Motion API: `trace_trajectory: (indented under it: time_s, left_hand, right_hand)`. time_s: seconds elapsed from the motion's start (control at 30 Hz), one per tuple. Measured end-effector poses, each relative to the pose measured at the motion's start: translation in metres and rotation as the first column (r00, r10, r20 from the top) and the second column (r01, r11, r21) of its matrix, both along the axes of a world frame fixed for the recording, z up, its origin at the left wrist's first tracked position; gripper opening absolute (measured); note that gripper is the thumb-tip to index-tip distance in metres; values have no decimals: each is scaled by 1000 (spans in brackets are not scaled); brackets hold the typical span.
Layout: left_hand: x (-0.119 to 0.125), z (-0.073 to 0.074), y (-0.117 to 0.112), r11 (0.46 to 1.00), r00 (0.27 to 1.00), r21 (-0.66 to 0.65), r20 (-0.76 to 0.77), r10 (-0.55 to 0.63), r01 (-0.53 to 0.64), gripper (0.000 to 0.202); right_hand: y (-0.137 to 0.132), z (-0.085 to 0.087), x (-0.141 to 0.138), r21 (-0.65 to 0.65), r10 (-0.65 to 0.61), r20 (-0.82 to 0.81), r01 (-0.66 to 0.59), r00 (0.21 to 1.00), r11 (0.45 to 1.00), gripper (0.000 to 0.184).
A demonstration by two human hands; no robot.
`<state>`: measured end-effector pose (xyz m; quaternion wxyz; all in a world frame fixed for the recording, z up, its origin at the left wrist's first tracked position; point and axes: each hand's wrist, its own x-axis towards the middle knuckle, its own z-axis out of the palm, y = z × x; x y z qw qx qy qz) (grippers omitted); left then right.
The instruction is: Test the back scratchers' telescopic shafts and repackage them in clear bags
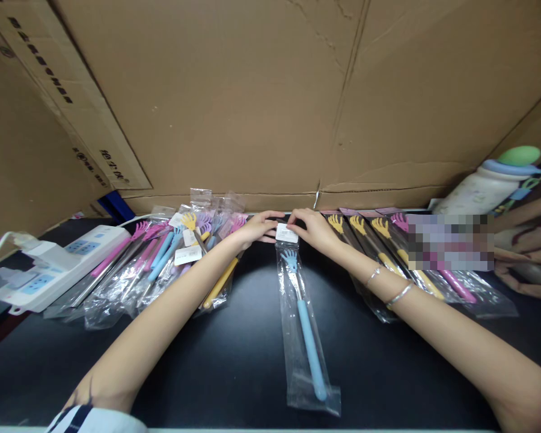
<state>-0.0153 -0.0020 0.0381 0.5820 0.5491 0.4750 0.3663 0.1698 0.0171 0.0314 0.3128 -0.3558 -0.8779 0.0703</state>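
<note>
A blue back scratcher (310, 343) in a clear plastic bag lies lengthwise on the black table in front of me, its hand-shaped head (290, 260) pointing away. At the top end of the bag is a white label (287, 233) with small print. My left hand (258, 229) is at the label's left edge, its fingers stretched out and apart. From the other side, my right hand (314, 230) is bent in a pinch at the label's upper right corner, with thumb and forefinger against it.
Bagged back scratchers (162, 255) in several colours are heaped on the left, beside a white power strip (67, 264). More bagged yellow and pink scratchers (388, 258) lie in a row on the right. Cardboard (252, 108) rises behind. Near a bottle (482, 186) is another person's hand (529, 246).
</note>
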Motion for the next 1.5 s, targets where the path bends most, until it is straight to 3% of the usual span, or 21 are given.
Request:
trace_trajectory:
  time_s: [0.4,0.7,1.27,1.43,1.5]
  left_hand:
    - [2,1,-1,999,999,-16,-13,38,-38,30]
    - [1,0,1,996,996,23,-21,85,-85,29]
    - [3,-2,2,994,995,58,-38,90,-88,23]
    - [0,-2,3,988,991,79,-24,132,-129,30]
    - [0,-1,2,989,991,80,-37,127,-124,29]
  right_hand:
    - [-1,3,2,49,122,79,-127,989,991,11]
    - [-2,-3,-1,15,228,75,-230,971,973,14]
    - [6,-8,0,-171,165,-139,-188,976,967,16]
    - [12,-19,2,-305,58,-261,-139,964,942,34]
    - [17,-23,4,-360,26,-287,-133,958,923,34]
